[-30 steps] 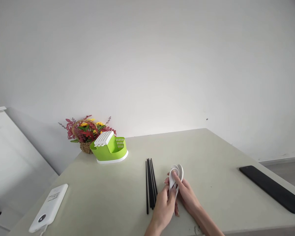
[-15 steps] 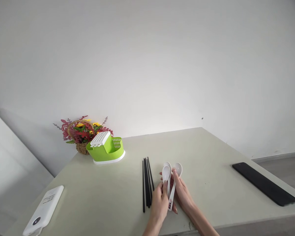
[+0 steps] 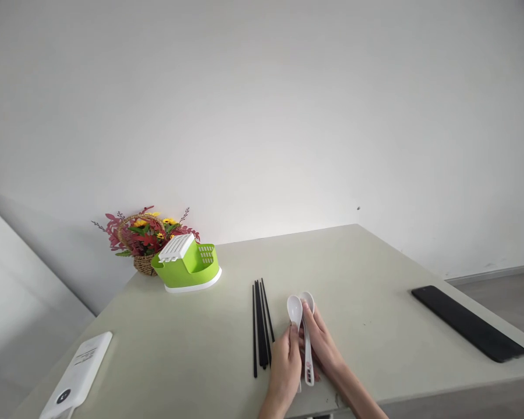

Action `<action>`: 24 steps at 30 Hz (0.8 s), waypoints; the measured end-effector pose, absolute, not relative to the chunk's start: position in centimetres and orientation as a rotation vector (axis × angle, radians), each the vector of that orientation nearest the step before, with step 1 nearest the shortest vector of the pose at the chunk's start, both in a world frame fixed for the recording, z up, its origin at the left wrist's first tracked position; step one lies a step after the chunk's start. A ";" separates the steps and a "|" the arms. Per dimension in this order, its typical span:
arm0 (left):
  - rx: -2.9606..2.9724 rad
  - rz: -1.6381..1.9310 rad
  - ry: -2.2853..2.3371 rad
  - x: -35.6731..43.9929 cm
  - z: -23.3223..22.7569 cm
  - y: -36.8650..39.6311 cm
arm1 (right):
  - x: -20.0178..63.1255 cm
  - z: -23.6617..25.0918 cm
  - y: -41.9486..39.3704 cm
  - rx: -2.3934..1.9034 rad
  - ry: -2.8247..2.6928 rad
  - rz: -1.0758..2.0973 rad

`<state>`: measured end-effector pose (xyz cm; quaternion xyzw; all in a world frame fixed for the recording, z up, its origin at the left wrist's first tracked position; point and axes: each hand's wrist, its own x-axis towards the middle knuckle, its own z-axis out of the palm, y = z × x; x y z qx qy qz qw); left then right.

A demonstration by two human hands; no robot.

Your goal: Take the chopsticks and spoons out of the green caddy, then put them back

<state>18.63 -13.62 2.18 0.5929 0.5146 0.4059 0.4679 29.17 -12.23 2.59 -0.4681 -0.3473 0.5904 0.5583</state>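
Near the table's front edge, my left hand [image 3: 284, 359] is closed on a white soup spoon [image 3: 294, 308], its thumb lying along the neck and the bowl pointing away from me. Right beside it, my right hand [image 3: 323, 343] grips another white soup spoon [image 3: 308, 364], thumb at its bowl, with small dark and red marks near the handle end. The two spoons nearly touch at their bowls. Fingers hide parts of both handles and anything behind them. Several black chopsticks [image 3: 262, 326] lie on the table just left of my left hand.
At the back left stand a green and white cutlery holder [image 3: 183, 273] and a flower basket [image 3: 144, 265]. A white power bank-like device [image 3: 81, 372] lies front left, a black phone [image 3: 467, 323] on the right. The pale table [image 3: 375, 273] meets the wall behind.
The spoons have come closer together, and the spoon in my right hand has swung more upright and leftward. A third spoon bowl seen before no longer shows separately.
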 end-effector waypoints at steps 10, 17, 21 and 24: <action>1.633 0.986 1.223 19.3 3.0 -13.5 | 29.4 3.0 -12.2 -1.011 -1.035 1.277; 1.579 0.851 1.297 18.3 2.7 -14.8 | 29.9 1.2 -8.3 -1.147 -1.151 1.035; 1.662 0.812 1.243 16.0 3.3 -16.5 | 30.5 0.6 -5.0 -1.249 -1.222 0.964; 2.005 0.850 1.266 12.7 6.4 -16.4 | 30.9 0.3 -3.6 -1.370 -1.308 0.895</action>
